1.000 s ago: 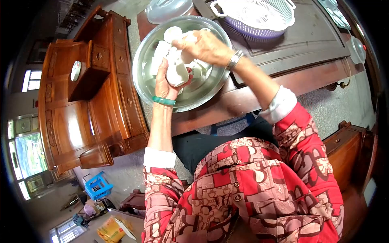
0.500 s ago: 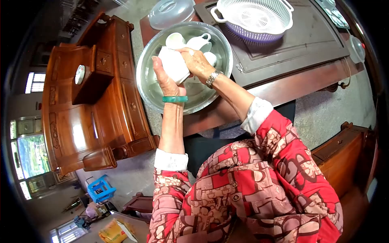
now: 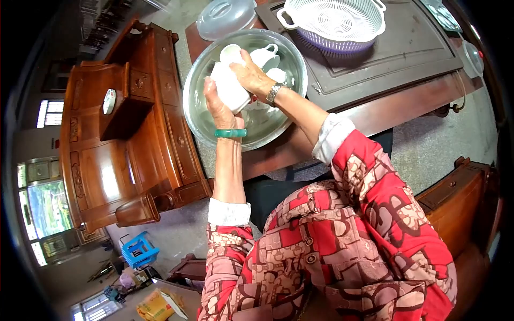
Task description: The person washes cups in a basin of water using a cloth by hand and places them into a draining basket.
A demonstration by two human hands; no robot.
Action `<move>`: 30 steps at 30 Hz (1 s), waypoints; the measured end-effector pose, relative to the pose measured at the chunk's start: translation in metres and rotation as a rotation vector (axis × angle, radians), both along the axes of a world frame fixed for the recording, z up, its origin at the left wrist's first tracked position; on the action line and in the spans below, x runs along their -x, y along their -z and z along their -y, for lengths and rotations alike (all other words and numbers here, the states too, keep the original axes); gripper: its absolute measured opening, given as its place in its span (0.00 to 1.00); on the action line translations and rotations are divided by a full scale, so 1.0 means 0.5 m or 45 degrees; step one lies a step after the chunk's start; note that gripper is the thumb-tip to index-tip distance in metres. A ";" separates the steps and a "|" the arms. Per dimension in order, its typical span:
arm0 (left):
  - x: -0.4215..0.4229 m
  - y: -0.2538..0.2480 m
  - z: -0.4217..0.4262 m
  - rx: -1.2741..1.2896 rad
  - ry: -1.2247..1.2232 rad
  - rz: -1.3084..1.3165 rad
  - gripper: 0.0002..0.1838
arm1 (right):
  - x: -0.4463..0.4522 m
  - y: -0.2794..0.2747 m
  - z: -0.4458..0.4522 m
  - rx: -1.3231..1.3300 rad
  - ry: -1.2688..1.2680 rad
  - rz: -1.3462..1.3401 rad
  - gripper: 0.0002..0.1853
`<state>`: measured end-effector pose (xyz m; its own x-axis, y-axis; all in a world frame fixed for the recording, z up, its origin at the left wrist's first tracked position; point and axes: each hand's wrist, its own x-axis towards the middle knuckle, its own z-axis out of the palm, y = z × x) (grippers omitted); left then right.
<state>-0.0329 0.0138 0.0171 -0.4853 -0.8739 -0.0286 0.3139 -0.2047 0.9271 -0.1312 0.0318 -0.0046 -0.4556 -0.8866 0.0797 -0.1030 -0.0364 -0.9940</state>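
A white, angular piece (image 3: 228, 90), whose exact kind I cannot make out, is held tilted over the metal basin (image 3: 191, 124). My left hand (image 3: 218, 106), with a green bangle at the wrist, supports it from the left and below. On its upper right side presses my right hand (image 3: 252, 77), with a metal watch at the wrist; some of its fingers are hidden. Just beyond the hands, a white cup (image 3: 230, 53) and a white pitcher with a handle (image 3: 262, 57) sit in the basin. Another rounded white piece (image 3: 276, 76) lies right of my right hand, in the water.
A white colander (image 3: 332, 21) rests in a purple basket (image 3: 334, 47) on the dark tray top (image 3: 396, 69) to the right. Behind the basin lies a clear plastic lid (image 3: 226, 18). Wooden furniture (image 3: 115, 155) stands at the left, with a blue crate (image 3: 139, 250) on the floor.
My right hand has shifted slightly left over the white piece, its thumb now raised near the cup. My left hand stays at about the same place under the piece.
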 end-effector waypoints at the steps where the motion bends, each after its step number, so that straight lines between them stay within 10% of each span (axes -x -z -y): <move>1: 0.000 -0.002 0.002 0.003 -0.001 -0.004 0.33 | -0.002 0.003 -0.003 -0.017 0.025 0.303 0.31; 2: 0.002 -0.002 0.005 -0.019 -0.043 -0.016 0.33 | -0.003 0.006 -0.006 -0.023 0.082 0.607 0.31; 11: -0.023 0.081 0.066 -0.101 0.035 -0.131 0.26 | -0.086 -0.031 -0.063 0.442 0.416 -0.508 0.22; 17: 0.000 0.040 0.006 -0.049 -0.079 -0.043 0.35 | -0.003 -0.003 -0.025 -0.026 -0.001 0.217 0.18; 25: -0.011 0.067 0.040 -0.219 0.055 -0.078 0.32 | -0.098 -0.073 -0.077 0.562 0.466 -0.623 0.16; 30: 0.001 0.029 0.021 -0.401 -0.090 -0.248 0.30 | -0.035 -0.016 -0.018 0.345 0.426 -0.419 0.15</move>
<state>-0.0333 0.0033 0.0027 -0.4469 -0.8685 -0.2146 0.5017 -0.4420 0.7436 -0.1135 0.0408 0.0034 -0.6217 -0.6253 0.4717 -0.4572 -0.1992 -0.8668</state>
